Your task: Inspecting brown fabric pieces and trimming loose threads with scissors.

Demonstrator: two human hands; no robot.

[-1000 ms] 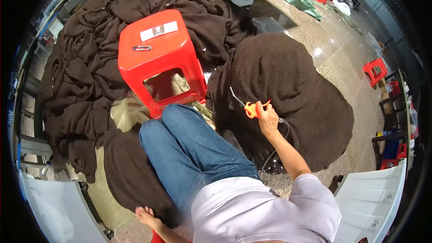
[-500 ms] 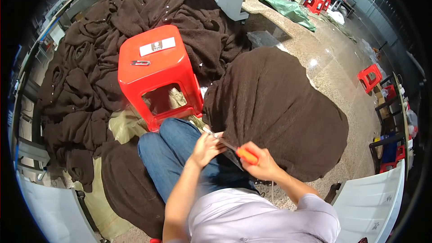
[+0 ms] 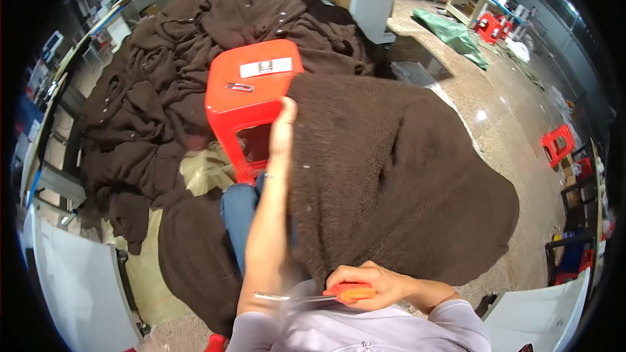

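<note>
A large brown fleece cloth lies over my lap and spreads to the right. At its upper left edge, beside the red stool, my left hand grips the cloth; the thumb side shows and the other fingers are hidden by the fabric. Close to my body, at the cloth's near edge, my right hand is closed around a red-orange-handled tool. Its long thin metal shaft points left, in front of my left forearm. Motion blurs the shaft, so I cannot tell the tool's exact kind.
On the red stool lie a white label card and a small cutter-like tool. A big heap of brown fleece fills the left. White panels flank me. Another red stool stands far right.
My left hand has moved up and away, raising the cloth's edge beside the stool. My right hand has drawn the tool back toward my body. The view has shifted left.
</note>
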